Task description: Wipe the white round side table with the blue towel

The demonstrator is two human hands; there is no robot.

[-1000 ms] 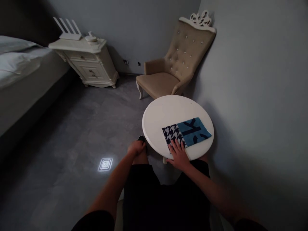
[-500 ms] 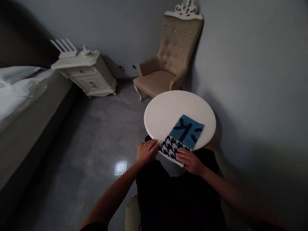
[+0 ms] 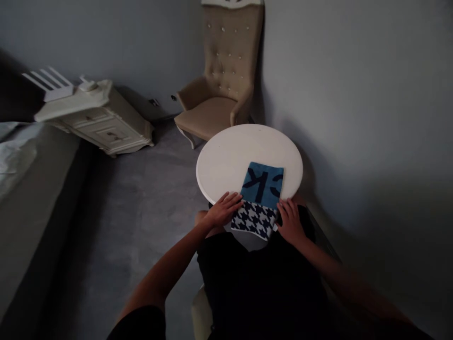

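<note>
A folded towel lies at the near edge of the round white table. Its far part is blue with dark letters; the near part has a dark and white houndstooth pattern and reaches past the table's edge. My left hand rests with outstretched fingers along the towel's left side, the fingertips touching it near the line between both patterns. At the right side, my right hand touches the towel's edge, fingers extended and thumb apart. A small white bit, perhaps a label, shows beside that thumb.
Behind the table stands a tan tufted armchair. A white nightstand to the left carries a white router with several antennas. The bed runs along the left, and a grey wall rises on the right.
The towel has turned to lie straighter toward me. My right hand has gone from its near houndstooth part to its right edge; my left hand lies farther up its left side. The view has shifted.
</note>
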